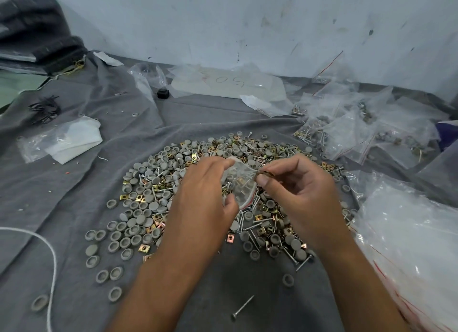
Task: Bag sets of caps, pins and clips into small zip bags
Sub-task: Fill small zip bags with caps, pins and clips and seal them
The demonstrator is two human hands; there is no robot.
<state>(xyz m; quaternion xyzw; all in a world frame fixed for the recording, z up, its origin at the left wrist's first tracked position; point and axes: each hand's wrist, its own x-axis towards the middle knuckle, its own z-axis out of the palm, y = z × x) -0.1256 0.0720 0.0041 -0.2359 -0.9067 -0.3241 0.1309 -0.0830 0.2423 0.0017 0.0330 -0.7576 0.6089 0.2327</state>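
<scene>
head view: a grey cloth (74,183) carries a pile of caps (138,222), pins and clips. above it, the left hand (205,195) grips a small bag (239,183); the right hand (297,195) pinches a clip (266,174) at its mouth.

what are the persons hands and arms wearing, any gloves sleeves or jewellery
Nothing worn shows. The left hand and the right hand are bare, with no gloves, rings or watch visible. Both forearms are bare down to the bottom edge of the picture, with no sleeve in view.
</scene>
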